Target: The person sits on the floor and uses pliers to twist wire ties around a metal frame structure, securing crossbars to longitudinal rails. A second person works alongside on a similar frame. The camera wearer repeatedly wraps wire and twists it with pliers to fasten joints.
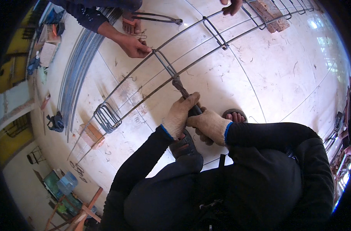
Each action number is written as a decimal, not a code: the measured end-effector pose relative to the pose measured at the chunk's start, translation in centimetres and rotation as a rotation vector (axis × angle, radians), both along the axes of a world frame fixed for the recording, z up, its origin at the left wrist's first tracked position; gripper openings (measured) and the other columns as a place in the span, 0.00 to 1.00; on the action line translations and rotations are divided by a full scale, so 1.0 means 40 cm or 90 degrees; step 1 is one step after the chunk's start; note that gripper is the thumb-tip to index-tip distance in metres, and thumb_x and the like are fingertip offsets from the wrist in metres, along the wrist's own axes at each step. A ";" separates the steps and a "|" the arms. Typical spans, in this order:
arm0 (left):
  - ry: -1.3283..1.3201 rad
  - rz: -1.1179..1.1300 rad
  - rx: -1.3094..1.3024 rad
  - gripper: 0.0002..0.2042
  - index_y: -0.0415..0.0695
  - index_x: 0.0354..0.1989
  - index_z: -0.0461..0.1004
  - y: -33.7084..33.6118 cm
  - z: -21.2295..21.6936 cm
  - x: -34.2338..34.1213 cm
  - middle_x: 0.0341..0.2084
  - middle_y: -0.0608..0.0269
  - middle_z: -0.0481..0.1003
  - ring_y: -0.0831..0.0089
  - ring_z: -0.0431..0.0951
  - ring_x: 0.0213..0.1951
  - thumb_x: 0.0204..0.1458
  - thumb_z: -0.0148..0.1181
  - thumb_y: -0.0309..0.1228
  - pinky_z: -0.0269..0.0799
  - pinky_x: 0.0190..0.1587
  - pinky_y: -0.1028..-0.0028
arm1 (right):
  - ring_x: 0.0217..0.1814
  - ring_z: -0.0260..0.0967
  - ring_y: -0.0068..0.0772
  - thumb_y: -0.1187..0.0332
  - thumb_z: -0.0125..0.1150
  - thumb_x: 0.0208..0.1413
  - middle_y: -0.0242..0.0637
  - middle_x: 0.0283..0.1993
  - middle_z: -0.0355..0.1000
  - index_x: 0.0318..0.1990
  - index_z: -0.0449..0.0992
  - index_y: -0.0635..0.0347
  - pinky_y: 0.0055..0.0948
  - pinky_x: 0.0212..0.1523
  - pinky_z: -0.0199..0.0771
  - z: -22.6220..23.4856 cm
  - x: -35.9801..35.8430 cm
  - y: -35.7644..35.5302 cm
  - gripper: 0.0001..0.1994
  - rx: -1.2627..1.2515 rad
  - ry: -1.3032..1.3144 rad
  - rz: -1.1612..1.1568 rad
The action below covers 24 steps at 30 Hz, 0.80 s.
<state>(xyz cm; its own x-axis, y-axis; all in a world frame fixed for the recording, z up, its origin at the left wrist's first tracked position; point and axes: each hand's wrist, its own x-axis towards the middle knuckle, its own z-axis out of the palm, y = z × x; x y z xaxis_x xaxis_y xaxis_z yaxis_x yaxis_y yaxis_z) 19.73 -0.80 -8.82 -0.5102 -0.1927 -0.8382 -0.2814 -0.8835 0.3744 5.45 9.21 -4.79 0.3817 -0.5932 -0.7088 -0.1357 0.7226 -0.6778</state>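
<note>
Both my hands wear cream gloves with blue cuffs. My left hand (180, 115) and my right hand (211, 125) are closed on the handles of dark pincers (180, 87). The jaws meet the near bar of a rebar cage (145, 97), at the corner of a rectangular stirrup (164, 61); whether wire is gripped there is too small to see. At the stirrup's far corner, a co-worker's hand (135, 46) pinches close to the bar. Another bare hand (233, 6) touches the cage farther right, at the top edge.
Bunched stirrups (107, 117) hang at the cage's left end, by a brick (92, 135). A wood block (268, 15) lies under its right part. Long steel bars (81, 63) lie at left. Other pincers (156, 17) rest near the co-worker's foot. Wire scraps dot the tiled floor.
</note>
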 end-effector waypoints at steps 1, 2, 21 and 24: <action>-0.030 -0.075 -0.051 0.20 0.44 0.57 0.71 0.002 0.000 0.003 0.40 0.53 0.79 0.58 0.82 0.50 0.68 0.54 0.47 0.79 0.58 0.61 | 0.31 0.72 0.28 0.64 0.56 0.72 0.34 0.35 0.70 0.55 0.77 0.60 0.34 0.28 0.74 0.003 -0.005 0.003 0.12 -0.063 -0.016 0.008; 0.007 -0.027 -0.026 0.20 0.43 0.57 0.71 0.003 0.002 0.005 0.42 0.53 0.78 0.57 0.82 0.51 0.67 0.53 0.46 0.79 0.58 0.59 | 0.27 0.70 0.27 0.62 0.56 0.73 0.32 0.34 0.69 0.55 0.77 0.61 0.32 0.25 0.73 0.007 -0.009 0.003 0.13 -0.126 -0.033 0.014; 0.042 -0.043 -0.150 0.27 0.42 0.65 0.67 0.047 -0.020 0.013 0.59 0.45 0.75 0.55 0.76 0.62 0.71 0.50 0.53 0.72 0.66 0.56 | 0.42 0.81 0.36 0.61 0.59 0.70 0.47 0.43 0.79 0.58 0.77 0.62 0.35 0.38 0.83 0.029 -0.017 -0.032 0.17 0.206 0.056 -0.101; 0.084 -0.017 -0.125 0.24 0.44 0.60 0.69 0.044 -0.018 0.035 0.54 0.46 0.78 0.56 0.79 0.58 0.71 0.50 0.53 0.75 0.63 0.59 | 0.35 0.79 0.33 0.60 0.64 0.66 0.42 0.39 0.78 0.53 0.76 0.63 0.32 0.35 0.83 0.023 -0.037 -0.004 0.16 0.169 -0.165 -0.190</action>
